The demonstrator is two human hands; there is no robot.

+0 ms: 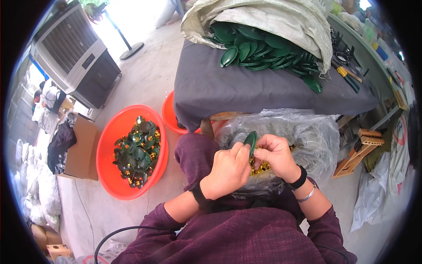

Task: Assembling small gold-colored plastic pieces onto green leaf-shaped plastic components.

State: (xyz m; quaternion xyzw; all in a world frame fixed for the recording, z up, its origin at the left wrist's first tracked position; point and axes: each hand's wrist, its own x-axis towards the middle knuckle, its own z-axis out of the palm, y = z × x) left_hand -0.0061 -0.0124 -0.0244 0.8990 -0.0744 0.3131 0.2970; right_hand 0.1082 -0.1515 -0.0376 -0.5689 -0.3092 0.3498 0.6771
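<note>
**With left hand (231, 169), clamps green disc (251, 140); with right hand (278, 156), pinches against it, cannot tell on what**

In head view, holds it nearly upright, off worktop's (268, 90) near edge. Looks midway: has apparently gold-trimmed discs (138, 154) in orange basin (104, 154), leaves plain discs (263, 48) heaped toward far edge.

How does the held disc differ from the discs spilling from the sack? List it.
The held disc shows nearly edge-on; the spilling discs mostly lie flatter, overlapping. The held disc is a single piece; the spilling discs form a heap. Both are green and rounded.
</note>
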